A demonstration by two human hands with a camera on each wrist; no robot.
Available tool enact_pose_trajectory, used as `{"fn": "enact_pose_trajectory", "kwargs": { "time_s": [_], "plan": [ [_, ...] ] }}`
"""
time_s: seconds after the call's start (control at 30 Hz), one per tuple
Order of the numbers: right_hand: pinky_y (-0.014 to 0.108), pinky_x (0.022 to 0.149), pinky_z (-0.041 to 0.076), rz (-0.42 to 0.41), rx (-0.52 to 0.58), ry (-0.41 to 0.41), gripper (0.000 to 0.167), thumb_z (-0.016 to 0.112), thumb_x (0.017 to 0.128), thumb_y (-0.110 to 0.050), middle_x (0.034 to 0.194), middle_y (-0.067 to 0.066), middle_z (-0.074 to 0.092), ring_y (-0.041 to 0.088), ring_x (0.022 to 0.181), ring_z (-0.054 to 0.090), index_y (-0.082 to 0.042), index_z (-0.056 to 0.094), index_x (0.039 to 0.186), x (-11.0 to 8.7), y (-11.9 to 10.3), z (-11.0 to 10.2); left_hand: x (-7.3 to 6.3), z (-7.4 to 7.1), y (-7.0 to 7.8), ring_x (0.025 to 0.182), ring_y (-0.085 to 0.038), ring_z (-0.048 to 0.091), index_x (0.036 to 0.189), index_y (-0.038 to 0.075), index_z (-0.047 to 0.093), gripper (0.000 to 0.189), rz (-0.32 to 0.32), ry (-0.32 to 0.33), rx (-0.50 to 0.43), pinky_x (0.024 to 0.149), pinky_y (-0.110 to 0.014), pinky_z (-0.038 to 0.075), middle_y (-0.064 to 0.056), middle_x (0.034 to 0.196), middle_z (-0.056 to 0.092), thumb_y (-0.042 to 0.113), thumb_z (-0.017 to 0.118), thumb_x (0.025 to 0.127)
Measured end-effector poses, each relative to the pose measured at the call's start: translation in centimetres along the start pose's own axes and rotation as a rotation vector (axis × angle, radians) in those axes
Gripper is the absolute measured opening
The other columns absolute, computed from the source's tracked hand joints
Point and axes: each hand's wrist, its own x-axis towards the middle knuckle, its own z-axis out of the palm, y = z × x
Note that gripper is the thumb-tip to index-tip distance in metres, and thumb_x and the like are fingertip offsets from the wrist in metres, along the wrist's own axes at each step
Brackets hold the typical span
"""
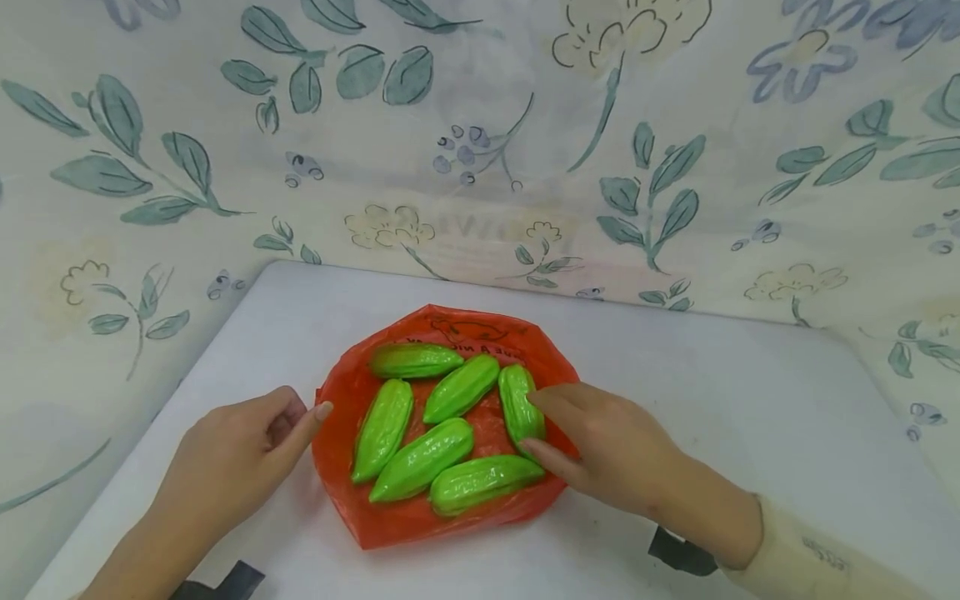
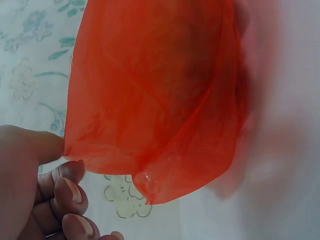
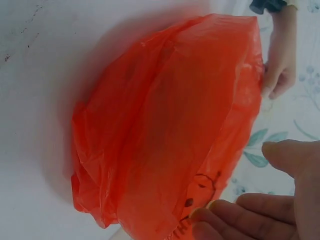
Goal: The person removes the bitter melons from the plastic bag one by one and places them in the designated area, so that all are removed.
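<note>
Bag of thin, translucent red plastic (image 1: 337, 433): sits mouth up on a smooth white table (image 1: 750, 417), its sides flared wide, dark print on the far inner wall.
Glossy green, long, ridged fruits (image 1: 422, 461): six lie inside the bag, two of them nearest me.
Left hand (image 1: 232, 458): my thumb and forefinger are clamped on the bag's left rim; my other fingers curl below.
Right hand (image 1: 618, 442): my thumb and fingers stand apart, reaching over the right rim at the rightmost fruit (image 1: 517, 400); whether I touch it I cannot tell.
Wrists: a piece of black strap (image 1: 682, 552) shows beneath each, with a cream sleeve (image 1: 817, 550) on my right arm.
Backdrop: white sheet (image 1: 465, 242) patterned with green leaves, blue berries and pale flowers, rising behind the table and along its sides.
</note>
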Motion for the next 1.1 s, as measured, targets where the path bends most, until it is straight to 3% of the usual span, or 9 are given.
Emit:
{"fn": "enact_pose_trajectory", "kwargs": {
  "time_s": [0.3,0.67,0.8,0.93,1.1],
  "plan": [
    [0.039,0.089,0.060,-0.020,-0.013,0.000,0.052,0.081,0.093,-0.037,0.116,0.009,0.074,0.023,0.107,0.072,-0.001,0.070,0.129,0.2,0.3,0.6,0.0,0.1,0.1,0.057,-0.014,0.044,0.083,0.019,0.062,0.021,0.045,0.021,-0.002,0.050,-0.026,0.036,0.009,0.060,0.046,0.026,0.070,0.101],
    [0.039,0.088,0.060,0.011,-0.017,-0.018,0.041,0.080,0.095,-0.035,0.107,0.007,0.075,0.023,0.099,0.071,-0.002,0.074,0.118,0.8,1.0,1.5,0.1,0.0,0.4,0.057,-0.013,0.045,0.083,0.018,0.062,0.021,0.064,0.023,0.008,0.050,-0.025,0.038,0.009,0.060,0.046,0.026,0.071,0.100],
    [0.034,0.079,0.060,0.046,-0.028,-0.054,0.037,0.080,0.094,-0.037,0.094,0.003,0.071,0.018,0.086,0.066,-0.004,0.075,0.110,1.2,1.1,1.7,0.2,0.1,0.5,0.057,-0.013,0.045,0.084,0.018,0.062,0.021,0.059,0.004,0.011,0.051,-0.025,0.038,0.009,0.060,0.047,0.027,0.072,0.100],
    [0.027,0.064,0.051,0.104,-0.032,-0.132,0.033,0.080,0.094,-0.040,0.076,-0.004,0.058,0.013,0.072,0.053,-0.008,0.071,0.097,1.7,1.1,2.0,0.3,0.1,0.5,0.057,-0.013,0.045,0.084,0.017,0.063,0.021,0.059,0.006,0.010,0.051,-0.025,0.039,0.009,0.060,0.047,0.026,0.073,0.099],
    [0.025,0.058,0.046,0.150,-0.019,-0.207,0.036,0.079,0.094,-0.044,0.071,-0.005,0.051,0.012,0.067,0.049,-0.010,0.067,0.090,2.4,1.1,2.5,0.3,0.2,0.6,0.057,-0.013,0.046,0.085,0.016,0.064,0.019,0.058,-0.003,0.010,0.051,-0.024,0.041,0.009,0.060,0.048,0.025,0.075,0.098]
  ]
}}
